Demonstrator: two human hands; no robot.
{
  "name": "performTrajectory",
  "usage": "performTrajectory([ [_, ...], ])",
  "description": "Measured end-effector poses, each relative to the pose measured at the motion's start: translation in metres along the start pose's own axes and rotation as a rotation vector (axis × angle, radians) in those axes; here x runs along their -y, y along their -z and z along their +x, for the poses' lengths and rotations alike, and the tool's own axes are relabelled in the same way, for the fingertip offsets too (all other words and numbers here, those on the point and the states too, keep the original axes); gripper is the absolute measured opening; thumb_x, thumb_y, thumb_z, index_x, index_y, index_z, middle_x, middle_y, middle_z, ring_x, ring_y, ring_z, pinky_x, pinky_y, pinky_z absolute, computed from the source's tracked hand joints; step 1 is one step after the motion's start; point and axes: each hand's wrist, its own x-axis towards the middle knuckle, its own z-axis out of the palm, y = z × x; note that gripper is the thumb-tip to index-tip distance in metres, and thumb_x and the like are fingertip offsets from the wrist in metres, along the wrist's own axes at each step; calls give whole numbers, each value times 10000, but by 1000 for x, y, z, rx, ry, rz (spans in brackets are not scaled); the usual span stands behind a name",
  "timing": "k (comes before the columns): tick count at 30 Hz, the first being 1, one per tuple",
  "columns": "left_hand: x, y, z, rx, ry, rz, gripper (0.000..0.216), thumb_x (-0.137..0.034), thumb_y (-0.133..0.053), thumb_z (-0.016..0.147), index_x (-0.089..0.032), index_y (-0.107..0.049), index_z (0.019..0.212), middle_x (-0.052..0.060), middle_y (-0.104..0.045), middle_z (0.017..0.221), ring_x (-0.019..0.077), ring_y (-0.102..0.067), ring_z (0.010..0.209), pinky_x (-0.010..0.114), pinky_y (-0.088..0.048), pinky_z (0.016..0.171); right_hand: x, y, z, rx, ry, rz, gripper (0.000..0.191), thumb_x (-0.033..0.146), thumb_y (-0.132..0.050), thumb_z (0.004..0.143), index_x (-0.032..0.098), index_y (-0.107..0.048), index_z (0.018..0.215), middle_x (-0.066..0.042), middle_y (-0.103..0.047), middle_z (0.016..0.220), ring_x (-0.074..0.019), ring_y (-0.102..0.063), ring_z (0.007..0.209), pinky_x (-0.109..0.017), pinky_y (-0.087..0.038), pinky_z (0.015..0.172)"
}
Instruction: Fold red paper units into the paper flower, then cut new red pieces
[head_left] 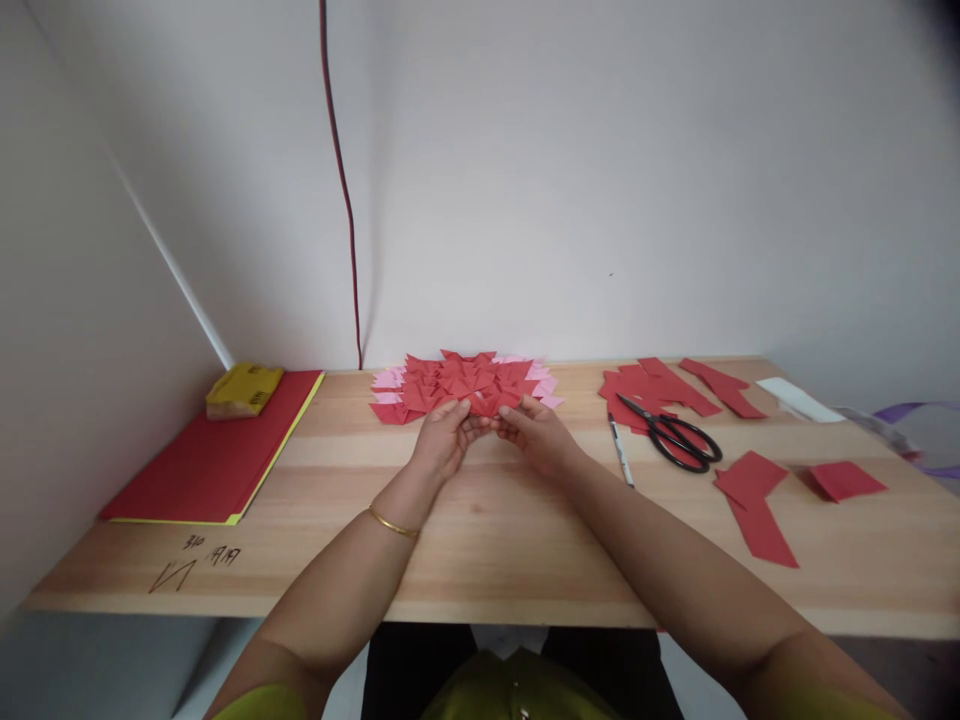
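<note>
Between my two hands is a folded red paper piece (pixel 491 403), pinched at both ends. My left hand (pixel 448 437) grips its left side with thumb and fingers. On the other side, my right hand (pixel 536 432) holds it the same way. Just behind my fingertips lies a pile of folded red paper pieces (pixel 465 375), with folded pink paper pieces (pixel 546 380) showing at its edges. Whether the held piece touches the pile, I cannot tell.
Right of my hands lie black-handled scissors (pixel 679 440), a pen (pixel 620 450), red paper strips (pixel 761 515) and a red square (pixel 847 480). A white strip (pixel 799 398) is farther back. At left, a yellow packet (pixel 244 390) rests on red sheets (pixel 217 460).
</note>
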Motion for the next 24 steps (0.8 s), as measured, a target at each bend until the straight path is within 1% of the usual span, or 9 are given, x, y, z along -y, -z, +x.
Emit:
performTrajectory([
  [4, 0, -2, -1, -69, -39, -80, 286, -280, -736, 672, -164, -475, 682, -3, -625, 599, 152, -655, 635, 368, -540, 753, 3, -3, -1, -19, -61, 99, 304, 380, -774, 639, 202, -590, 803, -22, -677, 811, -139, -629, 733, -267, -474, 658],
  [7, 0, -5, -2, -108, -34, -115, 287, -274, -734, 672, -168, -467, 691, -5, -624, 612, 140, -651, 644, 346, -536, 754, 4, -6, -2, -34, -94, 155, 299, 358, -784, 625, 199, -593, 791, -15, -678, 789, -121, -615, 687, -254, -462, 636],
  [9, 0, -6, -3, -104, -37, -110, 297, -271, -748, 655, -167, -472, 688, -13, -618, 620, 125, -641, 644, 335, -532, 765, 4, -7, -2, -49, -103, 164, 301, 360, -784, 620, 202, -598, 796, -12, -680, 785, -120, -609, 670, -257, -459, 627],
  [11, 1, -8, -4, -70, -57, -65, 304, -249, -775, 617, -161, -495, 694, -22, -611, 627, 114, -630, 645, 324, -529, 765, 4, -8, -2, -47, -87, 158, 296, 363, -779, 627, 205, -603, 803, -10, -683, 785, -121, -612, 674, -260, -458, 634],
  [14, 1, -10, -5, -40, -87, 24, 305, -210, -804, 563, -143, -552, 721, -13, -618, 635, 111, -616, 634, 300, -526, 725, 4, -8, -4, -20, -59, 128, 291, 368, -771, 641, 204, -605, 816, -9, -682, 765, -129, -620, 693, -268, -457, 655],
  [18, 2, -9, -4, -87, -79, 56, 275, -214, -799, 568, -134, -560, 678, -5, -611, 587, 112, -599, 586, 296, -524, 673, 3, -9, -5, 6, -54, 79, 294, 378, -763, 647, 204, -602, 822, -12, -686, 768, -131, -620, 691, -279, -455, 662],
  [24, 1, -7, -1, -122, -75, 23, 307, -226, -806, 555, -141, -523, 638, -19, -598, 559, 103, -595, 570, 293, -527, 671, 0, -8, -6, 52, 17, -29, 262, 402, -712, 704, 190, -615, 822, -9, -665, 785, -106, -579, 659, -262, -442, 647],
])
